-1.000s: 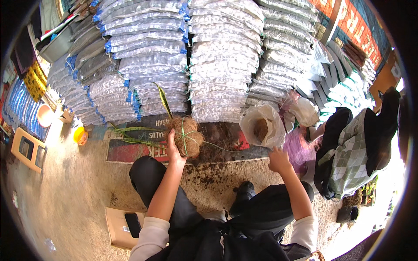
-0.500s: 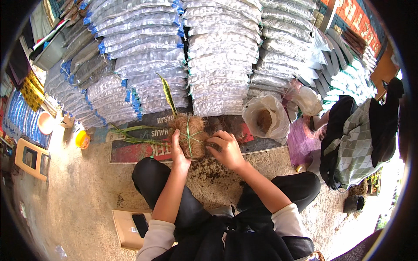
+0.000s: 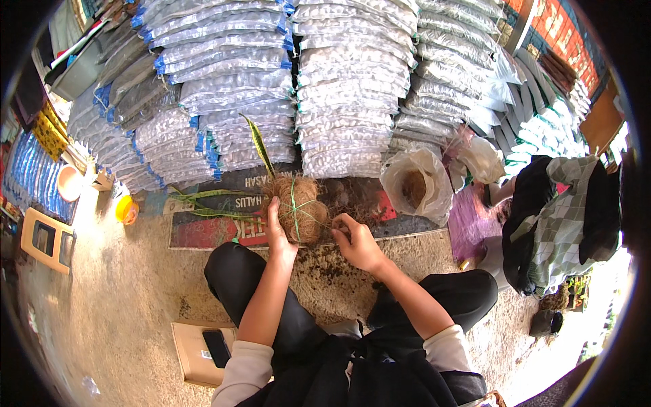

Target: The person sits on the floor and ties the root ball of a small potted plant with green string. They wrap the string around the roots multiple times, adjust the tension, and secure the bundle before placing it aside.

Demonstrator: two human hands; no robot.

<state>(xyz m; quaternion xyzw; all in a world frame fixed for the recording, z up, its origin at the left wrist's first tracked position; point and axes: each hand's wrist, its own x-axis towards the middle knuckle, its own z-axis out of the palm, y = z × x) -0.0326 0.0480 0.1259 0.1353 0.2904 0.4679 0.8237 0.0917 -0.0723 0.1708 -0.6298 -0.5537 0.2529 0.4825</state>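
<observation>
My left hand (image 3: 280, 237) is wrapped around the near left side of a brown coconut-fibre ball (image 3: 305, 218). Thin green string (image 3: 293, 198) crosses over the ball. A long yellow-edged leaf, like a snake plant's (image 3: 258, 142), rises from the ball's far left side. Just right of the ball, my right hand (image 3: 358, 245) is closed in a pinch on the string's end, fingers curled. More narrow green leaves (image 3: 213, 212) lie left of the ball, on a dark printed board (image 3: 193, 234).
Stacked clear bags (image 3: 352, 88) wall off the far side. An open plastic sack (image 3: 434, 197) with brown fibre stands right of the board. A phone (image 3: 217, 348) rests on cardboard (image 3: 184, 339) beside my left leg. At left are a stool (image 3: 30, 237) and orange tub (image 3: 126, 210).
My right hand has drawn slightly toward me and its fingers have curled in tighter. The fibre ball stays in my left hand, turned slightly.
</observation>
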